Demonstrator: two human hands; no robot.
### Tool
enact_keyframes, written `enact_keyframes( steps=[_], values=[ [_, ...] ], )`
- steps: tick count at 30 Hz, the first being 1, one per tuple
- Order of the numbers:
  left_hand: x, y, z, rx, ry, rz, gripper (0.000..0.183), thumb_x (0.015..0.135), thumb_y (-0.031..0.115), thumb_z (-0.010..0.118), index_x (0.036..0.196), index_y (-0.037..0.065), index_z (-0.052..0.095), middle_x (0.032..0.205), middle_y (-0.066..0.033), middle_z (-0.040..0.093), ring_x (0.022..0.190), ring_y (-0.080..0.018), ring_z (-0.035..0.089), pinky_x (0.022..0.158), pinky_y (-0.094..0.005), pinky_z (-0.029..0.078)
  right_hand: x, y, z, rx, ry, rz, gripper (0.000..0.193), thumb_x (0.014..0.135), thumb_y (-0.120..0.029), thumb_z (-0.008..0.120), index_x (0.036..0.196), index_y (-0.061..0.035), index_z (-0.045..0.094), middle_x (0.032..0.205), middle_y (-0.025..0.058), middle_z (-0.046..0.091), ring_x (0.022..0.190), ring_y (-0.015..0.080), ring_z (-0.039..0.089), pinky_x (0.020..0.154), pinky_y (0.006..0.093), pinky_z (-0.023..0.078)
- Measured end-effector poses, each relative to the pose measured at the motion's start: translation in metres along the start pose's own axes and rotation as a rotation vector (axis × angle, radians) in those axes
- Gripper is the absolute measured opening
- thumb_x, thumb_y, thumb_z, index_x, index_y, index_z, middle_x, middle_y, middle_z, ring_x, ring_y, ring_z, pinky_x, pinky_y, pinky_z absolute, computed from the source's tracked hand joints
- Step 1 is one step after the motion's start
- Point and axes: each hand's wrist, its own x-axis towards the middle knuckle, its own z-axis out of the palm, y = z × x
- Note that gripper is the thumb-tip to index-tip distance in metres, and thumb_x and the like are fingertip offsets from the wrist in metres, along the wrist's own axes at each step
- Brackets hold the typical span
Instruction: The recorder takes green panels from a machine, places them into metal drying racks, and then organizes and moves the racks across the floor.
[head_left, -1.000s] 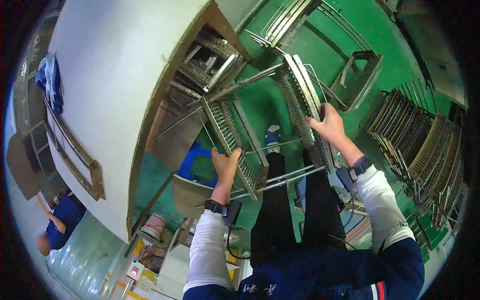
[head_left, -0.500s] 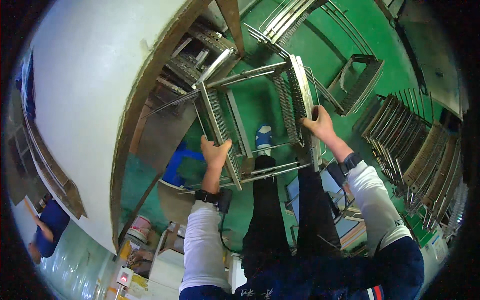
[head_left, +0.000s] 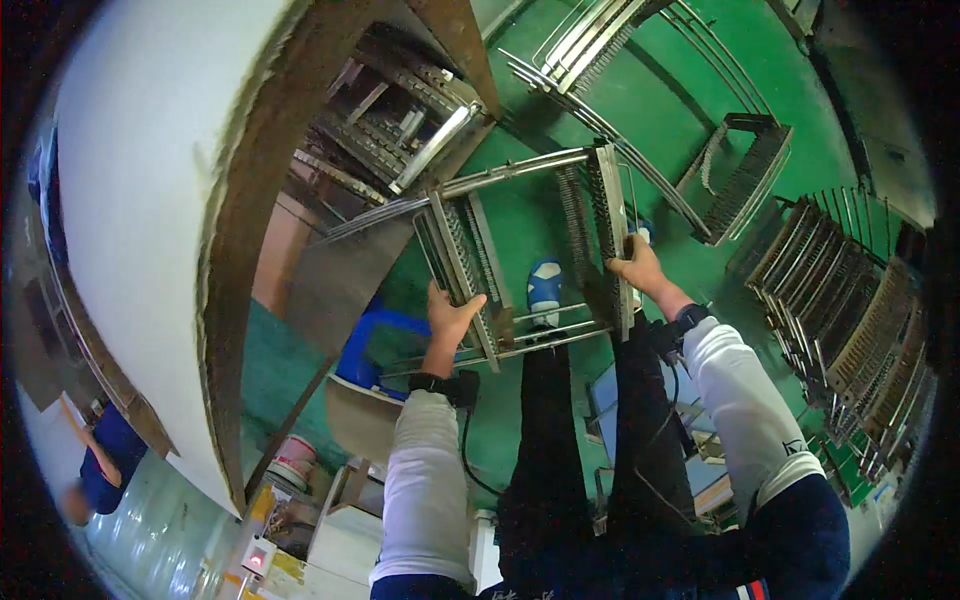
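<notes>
A metal slotted rack (head_left: 608, 195) hangs in front of my legs, its long rods joining two toothed side pieces. My left hand (head_left: 452, 318) is closed around the left side piece, thumb toward the inside. On the opposite side piece my right hand (head_left: 642, 270) has its fingers wrapped around the outer edge. Wrist straps with dark boxes sit on both my forearms. Rods of the rack stick out far past its left side.
A white board with a worn brown edge (head_left: 235, 230) stands close on the left. Under it are more metal racks (head_left: 400, 130). A blue stool (head_left: 352, 350) is beyond my left hand. Another rack (head_left: 745, 180) stands on the green floor, with several stacked racks (head_left: 840, 310) at right.
The rack and both hands have shifted slightly right in the picture, and the rack looks a little more tilted. A second blue shoe now shows beside my right hand. Both grips stay closed.
</notes>
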Motion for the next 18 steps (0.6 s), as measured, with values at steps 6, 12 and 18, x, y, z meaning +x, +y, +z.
enact_keyframes(
  steps=[6,12,18],
  values=[
    [0.016,-0.023,-0.002,-0.353,-0.124,-0.053,0.083,0.072,0.042,0.076,0.128,-0.007,0.039,0.107,-0.0186,0.058,0.088,-0.0225,0.058,0.078,-0.0349,0.046,0.004,0.011,-0.004,-0.021,-0.071,-0.023,0.085,0.066,-0.038,0.079,0.128,0.0065,0.041,0.119,0.0207,0.055,0.110,0.0303,0.054,0.094,0.0348,0.042],
    [0.028,-0.063,-0.027,0.075,0.246,0.279,0.042,0.095,0.040,0.045,0.105,0.002,0.061,0.098,-0.0185,0.063,0.091,-0.0336,0.056,0.081,-0.0382,0.044,0.016,0.044,-0.013,0.391,0.068,-0.160,0.041,0.087,-0.040,0.060,0.103,-0.0029,0.065,0.095,0.0037,0.065,0.087,0.0144,0.058,0.080,0.0309,0.045],
    [0.029,0.000,-0.017,-0.430,0.144,-0.442,0.081,0.089,0.065,0.036,0.135,0.000,0.041,0.134,-0.0139,0.048,0.122,-0.0239,0.043,0.101,-0.0333,0.031,0.039,0.118,0.008,0.663,0.007,0.166,0.061,0.089,-0.053,0.052,0.126,-0.0038,0.053,0.119,0.0079,0.053,0.104,0.0170,0.049,0.094,0.0316,0.037]
  ],
)
